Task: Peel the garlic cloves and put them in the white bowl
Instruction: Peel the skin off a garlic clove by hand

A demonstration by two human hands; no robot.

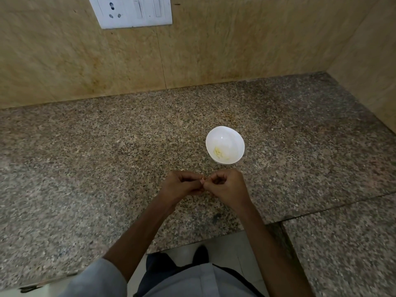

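A small white bowl point(225, 144) stands on the speckled granite counter, with a few pale yellowish garlic pieces point(219, 154) at its bottom. Just in front of it, my left hand point(182, 185) and my right hand point(227, 187) meet fingertip to fingertip above the counter. Pinched between them is a small pale garlic clove point(203, 179), mostly hidden by the fingers. Both hands have their fingers curled closed around it.
The granite counter point(107, 157) runs back to a beige tiled wall with a white switch and socket plate point(131, 11). A side wall closes the right. A seam splits the counter at the lower right. The front edge lies near my body.
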